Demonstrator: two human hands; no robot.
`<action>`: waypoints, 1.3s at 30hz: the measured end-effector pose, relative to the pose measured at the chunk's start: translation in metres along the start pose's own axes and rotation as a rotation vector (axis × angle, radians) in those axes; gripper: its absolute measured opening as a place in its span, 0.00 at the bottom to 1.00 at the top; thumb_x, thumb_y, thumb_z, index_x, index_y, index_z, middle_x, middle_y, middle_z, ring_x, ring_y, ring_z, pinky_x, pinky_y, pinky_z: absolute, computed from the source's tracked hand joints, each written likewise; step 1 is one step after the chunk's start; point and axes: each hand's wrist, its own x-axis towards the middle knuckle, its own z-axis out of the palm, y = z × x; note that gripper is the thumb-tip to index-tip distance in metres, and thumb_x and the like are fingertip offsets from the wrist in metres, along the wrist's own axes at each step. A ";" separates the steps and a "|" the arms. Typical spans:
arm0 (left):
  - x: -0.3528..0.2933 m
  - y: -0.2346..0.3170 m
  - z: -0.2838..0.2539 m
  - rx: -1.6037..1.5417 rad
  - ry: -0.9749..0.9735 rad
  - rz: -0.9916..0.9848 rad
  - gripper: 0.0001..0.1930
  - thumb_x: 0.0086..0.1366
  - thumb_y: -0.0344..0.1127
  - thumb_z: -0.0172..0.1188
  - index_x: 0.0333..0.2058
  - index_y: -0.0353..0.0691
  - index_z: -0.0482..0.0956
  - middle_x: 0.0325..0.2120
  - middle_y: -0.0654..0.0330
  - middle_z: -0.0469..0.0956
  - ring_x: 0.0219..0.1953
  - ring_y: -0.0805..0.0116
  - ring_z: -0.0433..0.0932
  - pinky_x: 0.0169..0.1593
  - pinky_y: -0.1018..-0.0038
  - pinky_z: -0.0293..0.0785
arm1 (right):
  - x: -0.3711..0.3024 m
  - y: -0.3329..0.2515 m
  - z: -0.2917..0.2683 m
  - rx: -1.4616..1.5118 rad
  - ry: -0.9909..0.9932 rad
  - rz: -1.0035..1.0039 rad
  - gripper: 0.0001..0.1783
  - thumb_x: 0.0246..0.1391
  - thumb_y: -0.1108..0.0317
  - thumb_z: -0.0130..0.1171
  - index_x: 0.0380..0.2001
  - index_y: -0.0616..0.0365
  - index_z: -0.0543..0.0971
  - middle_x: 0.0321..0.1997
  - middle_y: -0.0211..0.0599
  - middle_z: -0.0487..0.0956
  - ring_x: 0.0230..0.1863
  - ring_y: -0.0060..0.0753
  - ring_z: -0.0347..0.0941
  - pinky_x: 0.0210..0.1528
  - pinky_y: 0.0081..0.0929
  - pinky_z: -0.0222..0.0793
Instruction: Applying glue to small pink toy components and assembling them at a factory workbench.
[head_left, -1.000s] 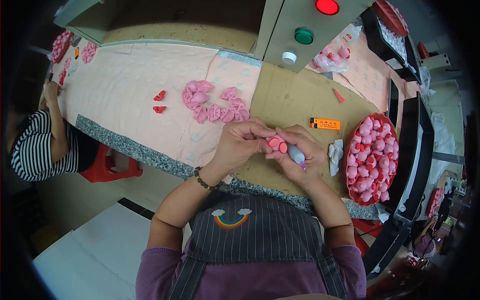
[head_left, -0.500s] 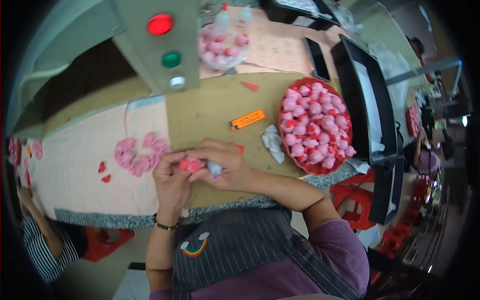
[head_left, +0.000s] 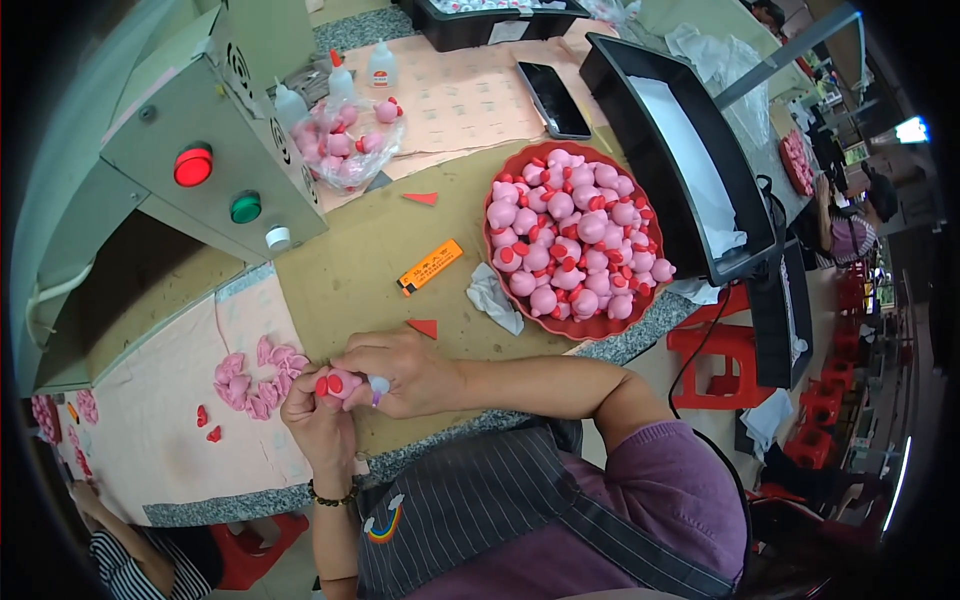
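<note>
My left hand (head_left: 322, 432) closes its fingers around a small pink figurine (head_left: 347, 381) with two red oval pieces on its end. Against it from the right comes my right hand (head_left: 412, 372), its fingers curled around a small whitish bottle (head_left: 378, 384) with a purple part, mostly hidden in the palm. The right fingers also meet the figurine. Left of my hands, a loose ring of pink curved pieces (head_left: 262, 397) lies on the pale cloth, with two small red pieces (head_left: 208, 423) beside it.
A red scalloped basket (head_left: 600, 333) heaped with pink figurines stands right. An orange cutter (head_left: 430, 267), crumpled tissue (head_left: 494, 300) and red triangles (head_left: 423, 327) lie mid-table. Behind are a phone (head_left: 555, 100), black tray (head_left: 745, 245) and glue bottles (head_left: 381, 66); a buttoned machine (head_left: 215, 150) stands left.
The view has swung, so the table things sit further left. My hands stay together on the figurine, which has turned slightly, its red pieces now pointing more to the left.
</note>
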 end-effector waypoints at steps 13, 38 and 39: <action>0.000 -0.004 -0.009 -0.036 -0.046 -0.049 0.12 0.54 0.32 0.63 0.36 0.32 0.75 0.34 0.59 0.73 0.37 0.72 0.73 0.41 0.79 0.72 | 0.000 -0.004 0.002 0.009 0.087 -0.077 0.18 0.36 0.66 0.68 0.32 0.63 0.77 0.23 0.37 0.74 0.22 0.35 0.73 0.23 0.27 0.67; 0.001 0.015 -0.004 0.026 -0.017 -0.124 0.18 0.56 0.22 0.57 0.46 0.26 0.70 0.38 0.51 0.75 0.35 0.66 0.76 0.40 0.75 0.74 | 0.005 0.007 -0.009 0.255 -0.094 0.326 0.10 0.40 0.76 0.59 0.30 0.64 0.78 0.23 0.38 0.78 0.26 0.27 0.74 0.30 0.23 0.69; 0.001 0.015 -0.005 0.033 -0.010 -0.135 0.18 0.56 0.22 0.57 0.46 0.26 0.70 0.38 0.51 0.75 0.35 0.66 0.76 0.40 0.75 0.74 | 0.006 0.007 -0.010 0.244 -0.106 0.315 0.10 0.40 0.75 0.59 0.31 0.64 0.78 0.23 0.38 0.78 0.25 0.26 0.74 0.29 0.22 0.69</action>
